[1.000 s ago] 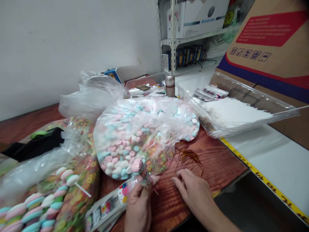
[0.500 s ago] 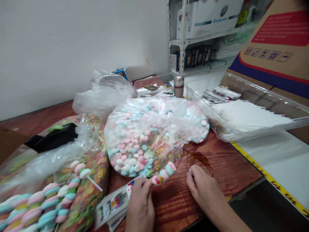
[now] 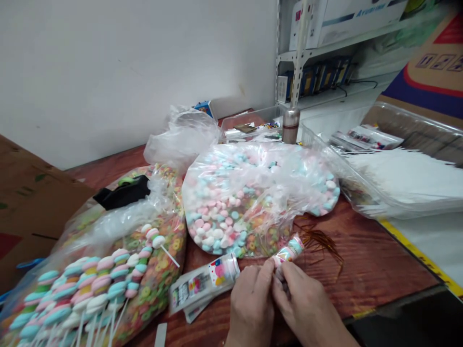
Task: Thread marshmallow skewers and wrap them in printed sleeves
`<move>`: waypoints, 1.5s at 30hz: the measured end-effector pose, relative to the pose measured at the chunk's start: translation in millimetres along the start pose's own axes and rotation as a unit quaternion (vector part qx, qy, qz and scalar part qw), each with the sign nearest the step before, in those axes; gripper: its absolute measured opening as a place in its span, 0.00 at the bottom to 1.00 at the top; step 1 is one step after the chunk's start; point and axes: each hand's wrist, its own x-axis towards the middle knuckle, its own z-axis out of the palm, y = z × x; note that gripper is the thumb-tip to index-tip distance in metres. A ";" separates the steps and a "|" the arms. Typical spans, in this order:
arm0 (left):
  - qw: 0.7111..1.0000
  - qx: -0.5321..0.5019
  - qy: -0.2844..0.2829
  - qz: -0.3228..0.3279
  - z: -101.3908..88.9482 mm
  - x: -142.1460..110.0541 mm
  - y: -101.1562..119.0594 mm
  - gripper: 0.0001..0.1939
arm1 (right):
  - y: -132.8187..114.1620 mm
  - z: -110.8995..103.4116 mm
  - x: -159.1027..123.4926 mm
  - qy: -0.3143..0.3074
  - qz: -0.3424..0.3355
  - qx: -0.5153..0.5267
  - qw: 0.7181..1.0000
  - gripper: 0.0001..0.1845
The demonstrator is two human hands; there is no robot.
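My left hand (image 3: 252, 301) is closed around the lower end of a wrapped marshmallow stick (image 3: 288, 251), whose printed clear sleeve points up and to the right. Pressed against it, my right hand (image 3: 306, 299) has its fingers pinched at the same lower end; what they grip there is hidden. Just beyond lies a loose bunch of gold twist ties (image 3: 321, 241) on the red-brown table. Printed clear sleeves (image 3: 206, 282) lie flat to the left of my left hand. Farther left, several marshmallow sticks (image 3: 97, 284) rest in rows on a bag of ring-shaped candy (image 3: 159, 284).
A big bag of pastel marshmallows (image 3: 217, 202) fills the middle of the table (image 3: 372, 260). A clear tray with white sticks (image 3: 401, 178) stands at right, a metal bottle (image 3: 291, 126) behind. A black tape dispenser (image 3: 123, 193) sits on the candy bag. Cardboard boxes (image 3: 39, 188) flank both sides.
My right hand has left the gold twist ties and come over to meet my left hand at the marshmallow stick's lower end. The view has turned left.
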 end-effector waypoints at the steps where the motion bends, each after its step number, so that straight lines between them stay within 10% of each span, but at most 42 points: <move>1: 1.000 -0.005 -0.006 0.003 -0.2 -0.5 -0.2 0.19 | 0.1 -0.1 -0.7 -0.003 0.002 0.004 1.000 0.12; 6: 0.999 -0.036 0.014 -0.021 4.0 -4.4 -3.3 0.21 | -1.7 -2.7 -0.7 -0.011 -0.002 0.005 1.000 0.11; 10: 0.967 -0.165 -0.010 -0.195 3.7 1.6 0.6 0.12 | 0.8 -3.0 0.5 -0.005 0.009 0.018 1.000 0.11; 12: 0.888 -0.293 -0.033 -0.353 3.3 8.4 5.6 0.07 | 3.4 -0.7 0.9 0.008 0.032 0.040 0.999 0.11; 15: 0.680 -0.500 -0.021 -0.535 6.7 17.7 13.7 0.10 | 7.0 3.7 1.8 -0.009 0.121 0.134 0.983 0.11; 17: 0.569 -0.591 -0.003 -0.572 10.5 21.1 17.8 0.13 | 9.0 4.4 3.3 -0.042 0.204 0.240 0.948 0.09; 19: 0.523 -0.632 0.001 -0.573 13.5 21.4 19.5 0.14 | 11.1 2.1 5.6 -0.068 0.247 0.315 0.914 0.04; 21: 0.548 -0.623 -0.014 -0.559 14.9 18.6 18.2 0.12 | 13.7 -1.9 7.3 -0.083 0.220 0.304 0.923 0.05; 26: 0.886 -0.335 -0.052 -0.315 14.6 5.8 6.1 0.12 | 17.2 -6.8 5.8 -0.046 0.065 0.126 0.989 0.14; 28: 0.945 -0.240 -0.040 -0.217 14.5 3.1 3.3 0.15 | 15.9 -5.8 4.7 -0.034 0.021 0.092 0.995 0.13; 45: 0.831 -0.388 -0.060 -0.394 10.9 15.9 13.7 0.12 | 6.1 -2.4 7.3 0.053 -0.022 0.060 0.997 0.09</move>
